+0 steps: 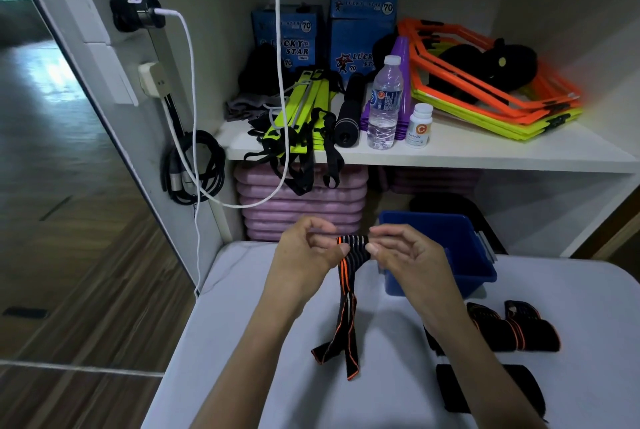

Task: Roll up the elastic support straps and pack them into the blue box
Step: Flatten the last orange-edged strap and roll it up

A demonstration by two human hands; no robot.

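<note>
Fingers point(341, 248) of both hands pinch the strap point(346, 307), seemingly starting its roll; next, wind tight toward the blue box point(464, 276).

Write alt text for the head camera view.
Two bare hands, left hand and right hand, hold a black-and-orange elastic strap above a white table, its tails hanging down. A blue box sits behind; more straps lie on the right.
</note>
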